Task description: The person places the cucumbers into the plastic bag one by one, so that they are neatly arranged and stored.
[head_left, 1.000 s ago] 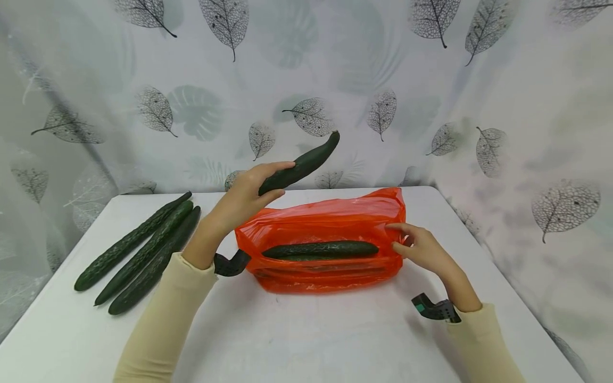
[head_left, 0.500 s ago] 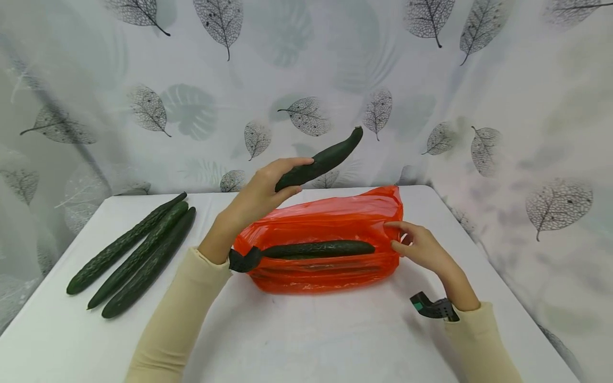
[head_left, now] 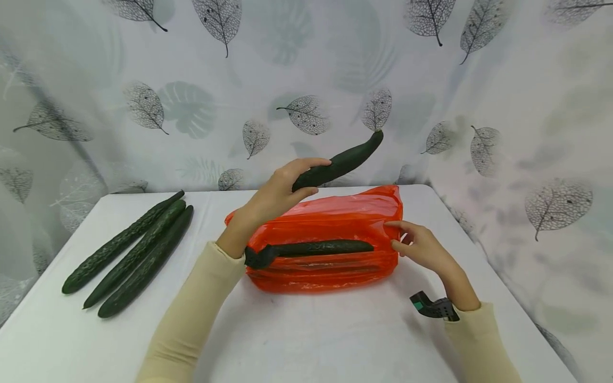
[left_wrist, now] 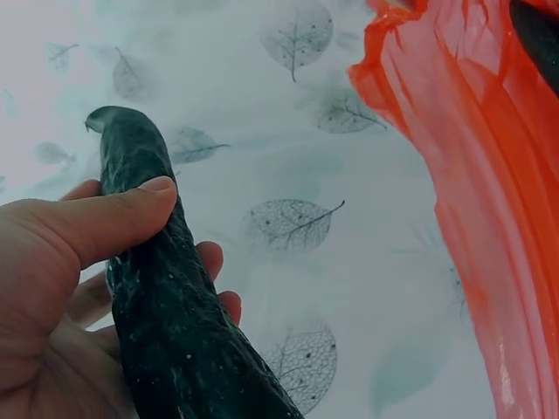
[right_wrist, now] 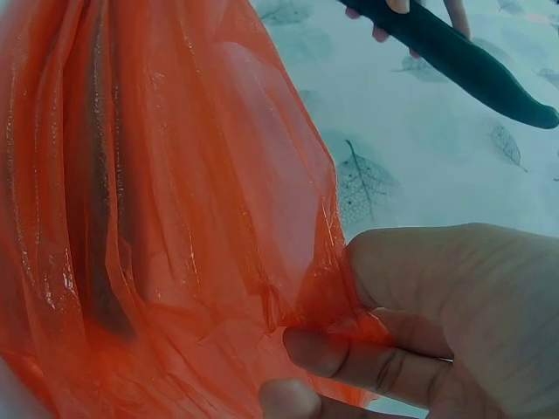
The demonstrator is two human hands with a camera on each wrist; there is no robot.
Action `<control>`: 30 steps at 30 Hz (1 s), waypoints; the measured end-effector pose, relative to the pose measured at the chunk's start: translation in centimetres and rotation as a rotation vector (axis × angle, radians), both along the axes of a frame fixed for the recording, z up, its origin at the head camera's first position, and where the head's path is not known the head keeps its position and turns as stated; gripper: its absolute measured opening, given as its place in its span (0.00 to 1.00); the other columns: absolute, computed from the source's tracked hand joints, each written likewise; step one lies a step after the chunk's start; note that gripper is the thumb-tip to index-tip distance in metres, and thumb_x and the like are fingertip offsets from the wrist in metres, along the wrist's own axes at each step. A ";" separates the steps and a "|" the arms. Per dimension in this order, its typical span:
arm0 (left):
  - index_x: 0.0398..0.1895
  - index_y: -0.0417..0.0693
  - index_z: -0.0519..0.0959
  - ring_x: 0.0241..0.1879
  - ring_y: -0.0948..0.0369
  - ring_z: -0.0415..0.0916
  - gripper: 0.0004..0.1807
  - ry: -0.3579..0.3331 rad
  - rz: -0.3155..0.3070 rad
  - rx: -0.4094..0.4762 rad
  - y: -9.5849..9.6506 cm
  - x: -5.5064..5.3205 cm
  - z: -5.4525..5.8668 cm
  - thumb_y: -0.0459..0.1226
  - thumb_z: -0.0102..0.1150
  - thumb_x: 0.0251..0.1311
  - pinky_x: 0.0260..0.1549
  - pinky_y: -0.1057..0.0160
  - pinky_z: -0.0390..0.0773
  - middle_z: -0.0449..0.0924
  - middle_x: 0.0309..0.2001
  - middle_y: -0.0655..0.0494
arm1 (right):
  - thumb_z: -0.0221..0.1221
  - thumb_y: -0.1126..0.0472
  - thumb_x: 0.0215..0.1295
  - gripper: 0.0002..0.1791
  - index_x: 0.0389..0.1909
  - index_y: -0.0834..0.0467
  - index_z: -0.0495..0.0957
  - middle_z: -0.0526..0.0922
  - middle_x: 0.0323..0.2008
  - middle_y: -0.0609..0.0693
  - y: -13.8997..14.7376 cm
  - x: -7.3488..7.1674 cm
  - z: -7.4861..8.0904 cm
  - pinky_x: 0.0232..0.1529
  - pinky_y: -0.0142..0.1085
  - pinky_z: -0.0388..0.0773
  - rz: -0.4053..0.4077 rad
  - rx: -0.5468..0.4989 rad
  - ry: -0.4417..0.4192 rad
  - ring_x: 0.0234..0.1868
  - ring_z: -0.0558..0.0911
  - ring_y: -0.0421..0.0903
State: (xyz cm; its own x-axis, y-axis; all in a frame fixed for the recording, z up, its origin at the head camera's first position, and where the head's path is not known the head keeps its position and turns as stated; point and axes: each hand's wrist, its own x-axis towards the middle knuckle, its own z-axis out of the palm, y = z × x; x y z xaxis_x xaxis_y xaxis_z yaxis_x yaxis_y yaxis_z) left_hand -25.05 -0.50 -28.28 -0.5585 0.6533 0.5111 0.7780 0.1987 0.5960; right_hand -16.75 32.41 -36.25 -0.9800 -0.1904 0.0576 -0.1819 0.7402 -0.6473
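My left hand [head_left: 282, 194] grips a dark green cucumber [head_left: 342, 162] in the air, above the back edge of a red plastic bag [head_left: 335, 213]. In the left wrist view the thumb lies across the cucumber [left_wrist: 166, 305] and the fingers wrap behind it. The cucumber slants, its narrow stem end up and to the right in the head view. My right hand [head_left: 421, 244] pinches the right edge of the bag; the right wrist view shows the bag's film [right_wrist: 262, 218] between thumb and fingers. Inside the bag's opening lies another cucumber [head_left: 330, 247], its left end hidden behind the left wrist strap.
Three cucumbers [head_left: 143, 260] lie side by side at the left of the white table [head_left: 306, 340]. Behind the table hangs a leaf-patterned curtain [head_left: 191, 53], which also runs along both sides. Each wrist wears a dark strap [head_left: 433, 307].
My left hand has carried its cucumber to the right, over the bag. The right hand keeps its hold on the bag's edge. The head view has shifted slightly.
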 end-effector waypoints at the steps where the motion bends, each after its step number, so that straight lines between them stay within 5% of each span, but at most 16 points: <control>1: 0.69 0.46 0.67 0.66 0.60 0.64 0.30 0.005 -0.011 0.007 0.2 -0.1 -0.1 0.31 0.61 0.63 0.62 0.63 0.68 0.68 0.67 0.53 | 0.58 0.68 0.64 0.23 0.60 0.68 0.72 0.76 0.34 0.55 0.0 0.0 0.0 0.24 0.32 0.73 0.000 -0.001 0.000 0.31 0.73 0.48; 8: 0.67 0.41 0.68 0.65 0.57 0.65 0.30 0.057 -0.062 0.058 1.0 -0.6 -0.7 0.28 0.62 0.61 0.63 0.61 0.68 0.70 0.65 0.48 | 0.59 0.67 0.64 0.24 0.61 0.68 0.72 0.75 0.35 0.56 -0.1 0.0 0.1 0.24 0.32 0.74 0.000 -0.014 -0.019 0.32 0.73 0.49; 26: 0.68 0.47 0.68 0.70 0.58 0.60 0.30 -0.119 -0.067 -0.110 1.4 -1.7 -3.5 0.30 0.62 0.61 0.67 0.57 0.63 0.65 0.69 0.53 | 0.58 0.68 0.64 0.24 0.61 0.69 0.72 0.75 0.34 0.55 0.2 0.3 0.3 0.25 0.32 0.75 0.019 -0.017 -0.012 0.30 0.74 0.47; 30: 0.67 0.47 0.68 0.67 0.56 0.63 0.30 -0.108 -0.075 -0.145 1.6 -2.3 -4.0 0.30 0.63 0.61 0.65 0.57 0.66 0.68 0.67 0.52 | 0.57 0.70 0.63 0.23 0.60 0.69 0.72 0.74 0.34 0.55 0.3 0.3 0.4 0.24 0.32 0.75 0.032 -0.014 0.000 0.28 0.74 0.47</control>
